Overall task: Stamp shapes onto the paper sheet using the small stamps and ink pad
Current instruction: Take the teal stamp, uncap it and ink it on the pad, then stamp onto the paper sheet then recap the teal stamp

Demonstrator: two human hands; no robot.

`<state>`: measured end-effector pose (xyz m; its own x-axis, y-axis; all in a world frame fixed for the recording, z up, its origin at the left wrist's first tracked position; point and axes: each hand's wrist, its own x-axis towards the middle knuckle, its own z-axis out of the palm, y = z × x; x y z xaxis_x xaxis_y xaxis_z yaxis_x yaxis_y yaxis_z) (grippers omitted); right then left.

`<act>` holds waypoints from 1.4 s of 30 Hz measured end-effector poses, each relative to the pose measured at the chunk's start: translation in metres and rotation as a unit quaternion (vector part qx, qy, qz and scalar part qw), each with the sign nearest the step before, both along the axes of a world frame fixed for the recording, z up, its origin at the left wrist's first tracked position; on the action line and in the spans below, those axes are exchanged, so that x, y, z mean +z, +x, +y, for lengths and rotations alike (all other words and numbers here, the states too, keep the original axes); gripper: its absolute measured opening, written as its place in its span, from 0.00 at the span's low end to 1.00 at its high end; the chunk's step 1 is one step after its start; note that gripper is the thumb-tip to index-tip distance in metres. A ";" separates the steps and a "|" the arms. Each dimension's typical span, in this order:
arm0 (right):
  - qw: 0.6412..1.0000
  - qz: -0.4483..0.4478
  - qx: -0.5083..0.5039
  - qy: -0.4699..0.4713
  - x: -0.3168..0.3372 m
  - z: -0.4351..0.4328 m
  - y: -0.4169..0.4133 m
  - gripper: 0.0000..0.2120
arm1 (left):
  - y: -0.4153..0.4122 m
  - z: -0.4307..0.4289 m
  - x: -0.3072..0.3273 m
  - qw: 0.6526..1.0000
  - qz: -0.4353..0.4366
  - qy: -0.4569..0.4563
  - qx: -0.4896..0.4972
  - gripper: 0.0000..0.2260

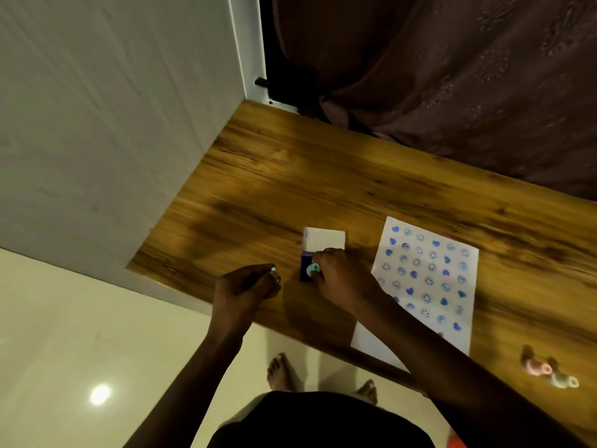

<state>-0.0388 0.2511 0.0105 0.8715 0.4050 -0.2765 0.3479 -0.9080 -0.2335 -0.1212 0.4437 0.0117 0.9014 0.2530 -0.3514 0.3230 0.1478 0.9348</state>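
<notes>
Pinched in my right hand (339,279), a teal stamp (312,269) presses on the dark ink pad (304,270). My left hand (245,287), just left of the pad, grips a second small stamp (274,270). Right of the pad, the paper sheet (426,286) lies on the wooden table (290,176), covered in blue prints.

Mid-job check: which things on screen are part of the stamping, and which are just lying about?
In the job:
- paper sheet, many blue stamps on it
- ink pad, lid open
- teal stamp in right hand, on the pad
- small stamp in left hand

Lying about:
- pink stamp and pale stamp at the table's right end
- curtain
</notes>
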 end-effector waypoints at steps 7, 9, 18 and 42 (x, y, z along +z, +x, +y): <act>0.999 -0.014 0.002 -0.053 -0.008 0.006 -0.008 0.16 | 0.010 -0.003 -0.004 1.000 0.004 -0.008 -0.012 0.07; 0.998 -0.024 0.004 -0.062 -0.010 0.010 -0.009 0.14 | 0.012 -0.002 -0.005 1.000 0.006 -0.005 -0.017 0.07; 0.999 0.015 -0.048 -0.001 -0.007 0.011 -0.004 0.15 | 0.021 -0.011 0.004 0.999 -0.020 -0.002 -0.045 0.06; 0.771 0.120 -0.420 0.463 0.045 -0.171 -0.072 0.08 | 0.029 -0.127 0.002 0.977 -0.005 -0.003 -0.214 0.07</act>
<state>-0.1105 0.0805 0.0551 0.9028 -0.1542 -0.4014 -0.4260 -0.1940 -0.8837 -0.0922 0.3171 0.0141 0.9277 -0.1496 -0.3421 0.3470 0.0069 0.9378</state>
